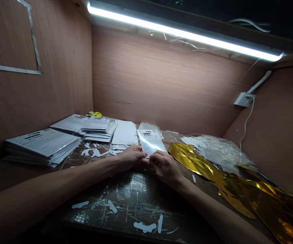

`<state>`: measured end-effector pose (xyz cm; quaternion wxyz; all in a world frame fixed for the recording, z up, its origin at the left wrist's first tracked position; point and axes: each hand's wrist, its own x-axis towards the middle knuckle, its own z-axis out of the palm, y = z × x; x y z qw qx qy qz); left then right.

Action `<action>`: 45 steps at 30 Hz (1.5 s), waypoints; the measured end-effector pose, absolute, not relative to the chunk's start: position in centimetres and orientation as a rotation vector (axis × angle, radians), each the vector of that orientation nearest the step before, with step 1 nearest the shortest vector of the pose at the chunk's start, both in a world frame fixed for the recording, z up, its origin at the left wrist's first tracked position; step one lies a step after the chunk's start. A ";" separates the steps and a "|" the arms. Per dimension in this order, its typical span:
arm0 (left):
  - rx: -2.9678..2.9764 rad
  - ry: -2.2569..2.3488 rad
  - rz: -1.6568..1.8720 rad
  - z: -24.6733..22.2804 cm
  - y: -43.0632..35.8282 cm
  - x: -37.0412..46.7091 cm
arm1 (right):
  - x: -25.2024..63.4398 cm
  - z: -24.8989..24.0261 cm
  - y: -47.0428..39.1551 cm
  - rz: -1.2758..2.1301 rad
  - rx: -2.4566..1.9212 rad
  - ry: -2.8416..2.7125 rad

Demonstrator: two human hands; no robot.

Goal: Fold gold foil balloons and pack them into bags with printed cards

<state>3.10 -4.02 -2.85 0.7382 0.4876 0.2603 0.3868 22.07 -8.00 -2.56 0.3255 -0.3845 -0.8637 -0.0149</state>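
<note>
A printed card in a glossy clear sleeve (150, 141), with a dark hang slot near its far edge, lies tilted in front of me. My left hand (132, 158) pinches its near left corner with thumb and fingers. At its near edge my right hand (165, 166) is closed, the fingers curled onto the sleeve; the fingertips are partly hidden. Just beyond the left hand is a stack of blank white cards (124, 132). Behind the held card lie clear sleeves (148, 126).
Stacks of sleeved cards (43, 142) stand on the left. White die-cut scraps (93, 150) litter the dark table (126, 196). Gold foil (199, 162) runs along the right, beside a heap of clear plastic and white strips (220, 152). Wooden walls (161, 81) enclose the table; a lamp tube (184, 34) hangs above.
</note>
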 end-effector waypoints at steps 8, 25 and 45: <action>1.056 0.703 0.939 -2.3 -2.7 1.6 | 24.5 -1.2 -6.0 0.326 -0.966 -1.963; 0.959 0.822 0.814 -1.1 -3.2 1.7 | 29.2 -0.3 -4.4 0.044 -0.835 -2.248; 2.735 0.906 0.667 -1.5 -6.2 2.1 | 26.9 -0.3 -6.1 0.334 -0.893 -2.541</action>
